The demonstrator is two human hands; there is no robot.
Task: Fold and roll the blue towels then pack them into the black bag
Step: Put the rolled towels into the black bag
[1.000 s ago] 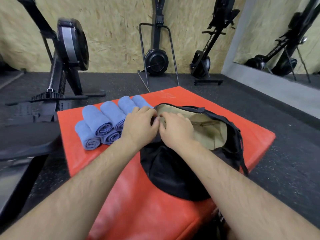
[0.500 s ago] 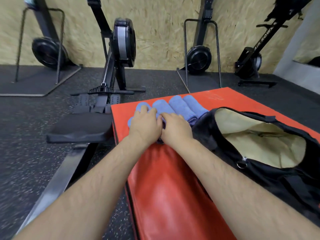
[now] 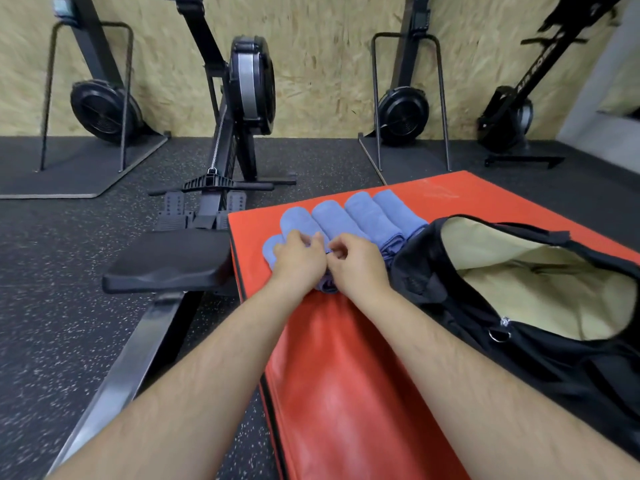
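Since both your hands are down on the blue towels (image 3: 349, 216), here's the layout. Towels are rolled and packed side by side at the far left corner of the red pad (image 3: 346, 375), ends toward you.

Left hand (image 3: 299, 259) and right hand (image 3: 356, 268) sit close together on the near side of the stack. Fingers of both are curled, pinching the front roll (image 3: 327, 287) between them. Its end shows just below your wrists. Another low roll pokes out left of the left hand.

Black bag (image 3: 519, 341) lies on the pad's right side, touching the rightmost rolls. Mouth gapes open, tan lining showing.

Off the pad's left edge is a rowing machine (image 3: 249, 91). Its seat (image 3: 166, 261) is just beside the pad, and the flywheel stands beyond the pad's far edge. More upright rowers (image 3: 403, 116) stand against the chipboard wall (image 3: 329, 64) behind the pad. Speckled dark rubber floor (image 3: 52, 323) all round.
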